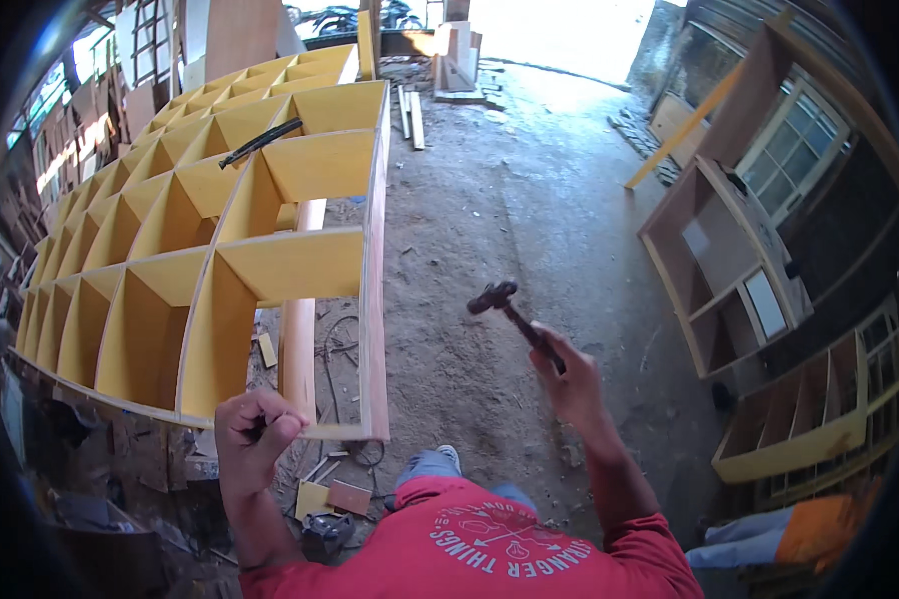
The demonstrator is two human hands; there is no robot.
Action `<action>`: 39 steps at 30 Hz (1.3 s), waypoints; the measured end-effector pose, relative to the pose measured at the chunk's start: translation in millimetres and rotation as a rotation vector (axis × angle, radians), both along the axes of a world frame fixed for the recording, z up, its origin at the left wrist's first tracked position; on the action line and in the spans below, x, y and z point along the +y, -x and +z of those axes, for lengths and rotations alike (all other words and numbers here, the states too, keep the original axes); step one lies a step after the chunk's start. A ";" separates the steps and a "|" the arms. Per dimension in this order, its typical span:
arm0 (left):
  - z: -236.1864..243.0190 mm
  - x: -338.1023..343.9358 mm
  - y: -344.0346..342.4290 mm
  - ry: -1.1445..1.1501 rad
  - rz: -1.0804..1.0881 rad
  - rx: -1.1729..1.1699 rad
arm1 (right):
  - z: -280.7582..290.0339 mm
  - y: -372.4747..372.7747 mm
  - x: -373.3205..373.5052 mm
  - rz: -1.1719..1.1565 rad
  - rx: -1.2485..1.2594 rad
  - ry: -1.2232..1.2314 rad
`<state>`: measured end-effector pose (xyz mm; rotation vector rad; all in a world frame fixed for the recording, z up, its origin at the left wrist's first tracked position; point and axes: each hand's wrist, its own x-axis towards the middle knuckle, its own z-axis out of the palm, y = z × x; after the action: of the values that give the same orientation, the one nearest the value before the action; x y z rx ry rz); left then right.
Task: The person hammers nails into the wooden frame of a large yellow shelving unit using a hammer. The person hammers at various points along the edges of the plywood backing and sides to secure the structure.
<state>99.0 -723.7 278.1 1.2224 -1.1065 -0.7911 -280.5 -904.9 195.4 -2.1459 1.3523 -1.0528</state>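
My right hand (pixel 569 377) is wrapped round the handle of a hammer (pixel 497 299), held up over the floor to the right of a large yellow wooden shelf frame (pixel 375 240). The hammer's dark head points away from me, up and to the left, apart from the frame. At the frame's near edge, by its near right corner, my left hand (pixel 258 429) is closed, thumb against curled fingers. What it holds, if anything, is hidden. The frame lies with its many square compartments facing up.
A long black tool (pixel 260 143) rests across the frame's dividers. Wood offcuts (pixel 348 497) and a cable (pixel 330 349) lie on the floor near my feet. Wooden cabinets (pixel 719 260) stand along the right. Another person in orange (pixel 819 531) is at lower right.
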 end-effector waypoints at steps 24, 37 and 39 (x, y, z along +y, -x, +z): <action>92.4 -219.8 83.5 -0.461 0.931 -0.367 | 104.9 -225.2 -526.8 0.783 0.492 0.329; 96.1 -333.1 -53.7 -0.367 0.583 -0.481 | 103.2 -233.7 -532.4 0.766 0.530 0.233; 96.3 -350.6 -72.1 -0.460 0.554 -0.527 | 92.3 -231.2 -530.6 0.756 0.612 0.147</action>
<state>171.1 -1074.3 374.4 2.0954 -0.9339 -0.2966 -49.3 -1435.5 287.7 -2.8594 0.5240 -0.2033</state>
